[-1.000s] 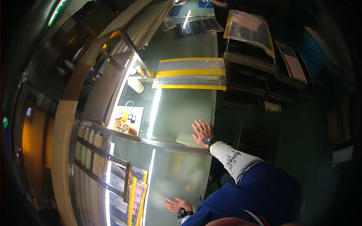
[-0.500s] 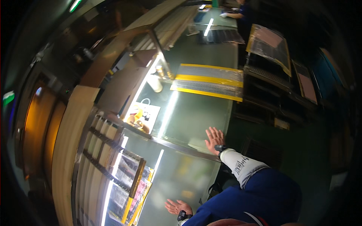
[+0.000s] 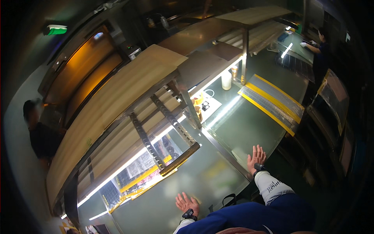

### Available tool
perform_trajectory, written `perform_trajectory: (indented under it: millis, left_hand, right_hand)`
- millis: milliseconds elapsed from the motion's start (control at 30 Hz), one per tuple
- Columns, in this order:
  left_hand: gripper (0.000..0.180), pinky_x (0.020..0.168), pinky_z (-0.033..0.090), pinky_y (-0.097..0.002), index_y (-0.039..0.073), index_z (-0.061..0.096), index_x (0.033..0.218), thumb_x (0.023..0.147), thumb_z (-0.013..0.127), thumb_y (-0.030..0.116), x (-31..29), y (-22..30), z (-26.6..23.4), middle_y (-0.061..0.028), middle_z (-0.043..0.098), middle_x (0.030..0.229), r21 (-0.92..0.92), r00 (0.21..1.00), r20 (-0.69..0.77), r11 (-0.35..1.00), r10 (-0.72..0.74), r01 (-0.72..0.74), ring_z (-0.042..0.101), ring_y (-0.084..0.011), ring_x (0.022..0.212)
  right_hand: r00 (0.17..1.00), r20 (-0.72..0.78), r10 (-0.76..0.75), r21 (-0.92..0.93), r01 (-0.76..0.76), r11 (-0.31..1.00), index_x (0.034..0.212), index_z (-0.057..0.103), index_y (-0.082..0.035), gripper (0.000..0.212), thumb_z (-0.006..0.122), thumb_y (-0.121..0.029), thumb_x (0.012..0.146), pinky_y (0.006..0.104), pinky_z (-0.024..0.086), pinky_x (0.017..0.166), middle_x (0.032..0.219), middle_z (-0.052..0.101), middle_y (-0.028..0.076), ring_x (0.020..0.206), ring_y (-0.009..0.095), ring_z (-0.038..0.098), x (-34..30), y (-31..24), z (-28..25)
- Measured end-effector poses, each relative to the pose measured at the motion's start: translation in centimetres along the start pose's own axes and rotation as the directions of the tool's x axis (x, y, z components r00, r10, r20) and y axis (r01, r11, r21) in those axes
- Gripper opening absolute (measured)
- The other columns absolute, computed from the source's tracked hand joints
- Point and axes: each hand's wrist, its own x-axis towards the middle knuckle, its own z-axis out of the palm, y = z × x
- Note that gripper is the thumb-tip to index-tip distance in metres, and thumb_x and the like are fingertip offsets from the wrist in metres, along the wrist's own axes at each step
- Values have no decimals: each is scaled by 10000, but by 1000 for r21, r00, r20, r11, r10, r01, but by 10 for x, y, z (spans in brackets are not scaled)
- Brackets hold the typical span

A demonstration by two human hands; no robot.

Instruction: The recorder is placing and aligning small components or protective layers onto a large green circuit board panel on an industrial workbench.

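Over the near part of the greenish glass-like tabletop (image 3: 152, 202), my left hand (image 3: 187, 205) is open, palm partly up, with nothing in it. My right hand (image 3: 256, 157) is open too, fingers spread, near the table's right edge by the metal seam strip (image 3: 224, 150). Whether either hand rests on the surface I cannot tell. Dark bands circle both wrists. Farther off lies a grey sheet with yellow taped borders (image 3: 276, 102). Left of my hands, yellow-edged printed sheets (image 3: 140, 173) lie under the shelf.
A long wooden shelf (image 3: 128, 93) on metal posts runs over the table, with slotted bars (image 3: 146, 138) jutting out. Beneath it stand a white bottle (image 3: 226, 80) and tape rolls (image 3: 198, 99). One person (image 3: 41, 132) is at far left, another (image 3: 320, 48) at far right.
My view has swung left, bringing in more of the shelf and the person at far left. Both hands stay open and empty.
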Motion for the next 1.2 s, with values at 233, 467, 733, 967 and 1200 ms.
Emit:
perform_trajectory:
  millis: [233,467,733,967,1200]
  left_hand:
    - [730,1269,104,-634,74,376,1614,987,561,401,-1,-5,7,-245,282,1681,-7,1000,14,1000,-19,19,174,-459,1581]
    - [731,1266,107,-638,79,362,1620,990,566,389,-1,-7,8,-252,279,1682,-15,999,-32,1000,-6,6,181,-466,1577]
    - [725,1270,99,-633,69,356,1618,998,549,389,-1,0,3,-257,267,1684,-22,1000,-8,1000,5,-6,164,-467,1582]
    - [724,1275,90,-627,67,363,1616,998,545,396,-3,-4,2,-255,267,1685,-15,1000,1,1000,1,-1,158,-458,1588]
    - [724,1277,93,-616,62,358,1619,1001,543,390,0,-10,-4,-255,264,1687,7,999,31,1000,-19,18,157,-456,1589]
  right_hand:
    - [1000,-8,-28,-22,28,999,1581,403,-118,720,686,-316,949,598,247,1253,1639,379,170,1544,372,315,-4,3,5]
    - [999,-46,-29,-42,27,999,1585,393,-126,723,683,-314,950,591,254,1248,1653,370,160,1538,366,329,-7,5,14]
    - [1000,-1,-6,-34,6,999,1580,403,-121,717,678,-332,953,593,247,1251,1645,373,165,1539,375,320,-2,7,10]
    - [1000,-18,-10,-12,10,1000,1574,413,-120,710,682,-332,952,593,256,1250,1645,376,161,1538,370,325,-4,4,6]
    - [1000,-12,14,-12,-14,1000,1564,424,-117,713,697,-334,942,590,257,1254,1637,390,159,1540,367,325,-10,-1,16]
